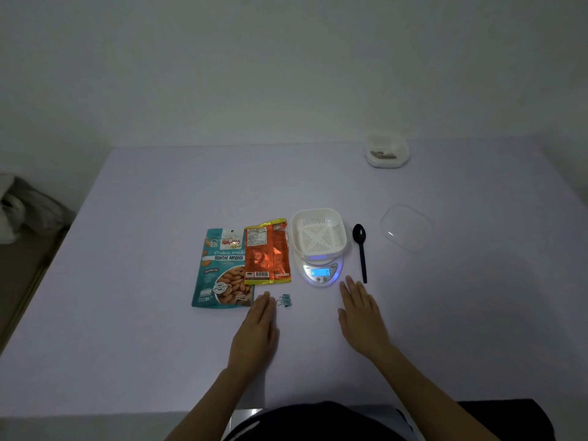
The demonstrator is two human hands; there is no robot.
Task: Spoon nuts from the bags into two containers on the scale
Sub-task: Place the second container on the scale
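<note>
Looking down at the white slotted plastic container (318, 232): it sits on the small white digital scale (320, 272) with nothing in it that I can see, and the blue display is lit, though the reading is too small to read. Just right of the scale lies the black plastic spoon (360, 249), bowl away from me, untouched. On the left the orange foil snack bag (267, 253) lies flat, its edge over the teal roasted-almonds pouch (222, 268); I cannot tell whether either is open. A small teal binder clip (284, 300) lies loose below the orange bag. My left hand (257, 329) rests flat on the lilac table cloth (159, 218) just beside the clip, fingers straight and together, holding nothing. My right hand (359, 310) lies flat just below the scale, fingers straight, tips near the spoon's handle end, holding nothing. Further right lies a clear plastic lid (405, 227), and at the far edge a second white tub (386, 151) shows something dark, maybe nuts, too blurred to say. By my reckoning this container awaits its first spoonful, and the far tub may be the finished one
</note>
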